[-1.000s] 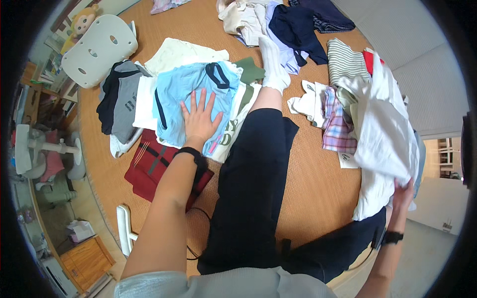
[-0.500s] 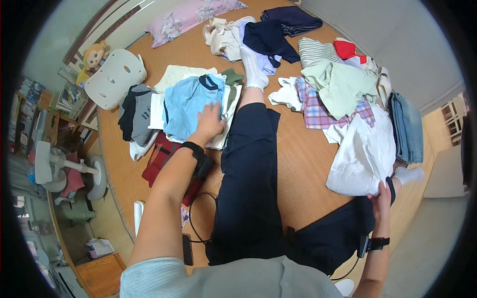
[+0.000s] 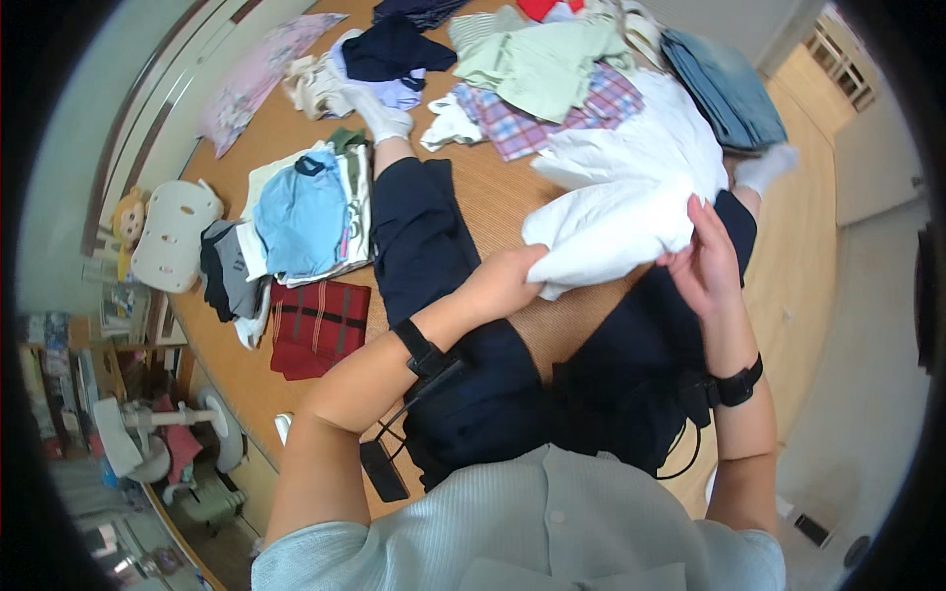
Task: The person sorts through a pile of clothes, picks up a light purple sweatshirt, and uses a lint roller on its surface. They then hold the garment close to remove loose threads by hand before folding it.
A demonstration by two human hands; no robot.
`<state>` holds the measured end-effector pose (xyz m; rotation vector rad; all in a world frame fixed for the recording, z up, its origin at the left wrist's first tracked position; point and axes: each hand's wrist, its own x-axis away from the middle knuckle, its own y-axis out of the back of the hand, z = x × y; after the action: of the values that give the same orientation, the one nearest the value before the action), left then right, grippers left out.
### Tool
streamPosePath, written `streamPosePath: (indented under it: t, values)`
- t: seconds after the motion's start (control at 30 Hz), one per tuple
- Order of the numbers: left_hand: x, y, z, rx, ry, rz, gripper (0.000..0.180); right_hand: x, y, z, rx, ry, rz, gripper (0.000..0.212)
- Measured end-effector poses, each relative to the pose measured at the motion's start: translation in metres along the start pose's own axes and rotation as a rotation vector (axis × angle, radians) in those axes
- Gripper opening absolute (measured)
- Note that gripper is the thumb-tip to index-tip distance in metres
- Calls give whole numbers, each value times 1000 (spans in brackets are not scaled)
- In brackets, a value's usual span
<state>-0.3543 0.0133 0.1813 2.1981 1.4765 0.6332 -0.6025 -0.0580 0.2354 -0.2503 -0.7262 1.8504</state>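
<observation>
A white shirt [image 3: 616, 231] is lifted at its near edge between my two hands, its far part still lying on the mat. My left hand [image 3: 505, 280] is closed on its left corner. On the right side, my right hand [image 3: 711, 264] has the cloth's edge between thumb and fingers. Just beyond the shirt lie a plaid garment [image 3: 503, 128] and a pale green top [image 3: 552, 69]. Folded blue jeans [image 3: 724, 94] rest to its right.
On the left sit a folded stack topped by a light blue shirt [image 3: 301, 217], a dark red plaid garment [image 3: 320, 320] and a grey garment [image 3: 232, 276]. Beyond my outstretched leg [image 3: 424, 217] is a navy garment [image 3: 394, 49]. A white plastic seat [image 3: 175, 236] stands far left.
My left hand has left the light blue shirt on the stack and moved right to grip the white shirt. My right hand has raised the shirt's near edge and drawn it inward. The view has turned right.
</observation>
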Motion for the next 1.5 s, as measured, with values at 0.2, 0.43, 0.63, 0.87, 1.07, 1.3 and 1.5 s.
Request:
streamPosePath:
  t: [0.2, 0.43, 0.63, 0.87, 1.07, 1.3, 1.5]
  values:
    - [10, 4, -18, 1035, 104, -18, 36, 17, 38, 8, -53, 2, 26, 36]
    - [15, 5, -74, 760, 36, 136, 27, 44, -4, -54, 592, -6, 470, 81]
    - [24, 20, -110, 644, -168, 167, 27, 34, -27, -79, 690, 266, 273, 34]
    - [-17, 68, -23, 790, -206, -34, 35, -66, -5, 15, 746, 286, -174, 54]
    - [-32, 157, 107, 696, 225, -365, 32, -195, -4, 35, 689, 406, -254, 58]
    - [-83, 263, 218, 598, 594, -641, 40, -323, 20, -142, 1638, 414, 131, 68]
    - [-164, 343, 306, 263, 748, -728, 61, -358, 17, -244, 2066, 254, 60, 78]
